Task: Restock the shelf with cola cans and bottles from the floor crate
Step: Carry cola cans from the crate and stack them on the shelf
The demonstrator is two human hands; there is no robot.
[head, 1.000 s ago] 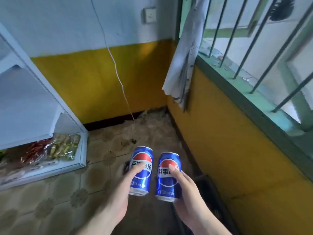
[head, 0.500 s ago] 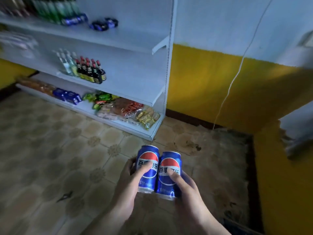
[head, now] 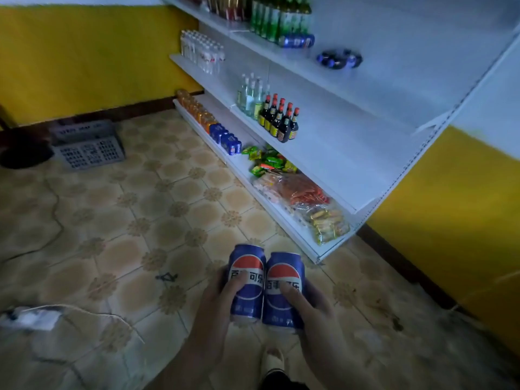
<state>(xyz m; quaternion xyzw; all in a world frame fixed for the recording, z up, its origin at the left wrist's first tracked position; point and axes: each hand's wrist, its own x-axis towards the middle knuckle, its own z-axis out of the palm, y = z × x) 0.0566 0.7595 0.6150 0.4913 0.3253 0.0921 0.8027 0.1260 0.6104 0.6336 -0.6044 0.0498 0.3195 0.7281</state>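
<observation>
The view swings left from the barred window corner onto the white metal shelf unit [head: 351,142]. A grey plastic crate [head: 88,144] comes into sight by the far wall. The two blue cola cans [head: 266,288], once apart, now touch side by side.

Your left thumb [head: 235,282] covered part of the lettering on the left cola can [head: 247,282], and your right thumb [head: 292,295] did the same on the right cola can [head: 284,288]. The top of the shelf unit [head: 394,153] was cut off by the frame. On that shelf, two dark blue items [head: 339,59] right of the green bottles [head: 277,19] were too blurred to identify.
</observation>
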